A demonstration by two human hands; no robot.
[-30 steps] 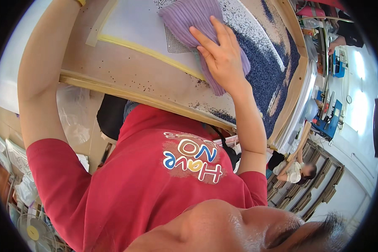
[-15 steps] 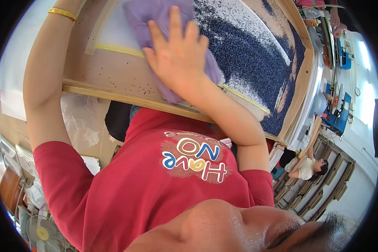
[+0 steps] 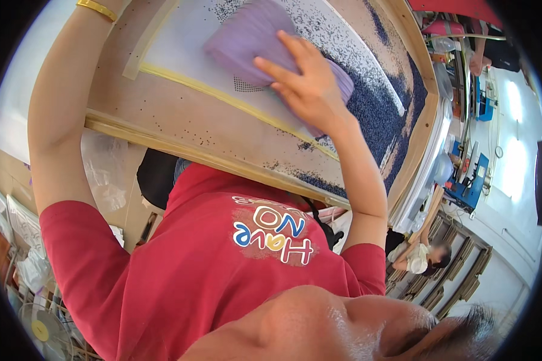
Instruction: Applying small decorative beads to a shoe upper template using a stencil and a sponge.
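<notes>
A large wooden-framed screen (image 3: 180,150) lies in front of me, its pale mesh edged with yellow tape (image 3: 223,99). Dark blue grains (image 3: 379,114) cover the mesh's right part, and loose specks dot the board. My right hand (image 3: 307,90) presses flat, fingers spread, on a folded purple cloth (image 3: 247,42) at the edge of the blue patch. My left forearm (image 3: 60,120) reaches up along the frame's left side. It wears a gold bracelet (image 3: 96,9) at the wrist, and the hand itself is cut off at the top edge.
Another person (image 3: 424,256) sits at the lower right beside stacked wooden frames (image 3: 457,277). A blue machine (image 3: 470,180) stands on the right past the screen. A clear plastic bag (image 3: 105,174) hangs under the frame's left, and a fan (image 3: 42,328) stands at the lower left.
My right hand slid the purple cloth to the left over the mesh, then back to the right and a little toward me. My left arm stayed raised.
</notes>
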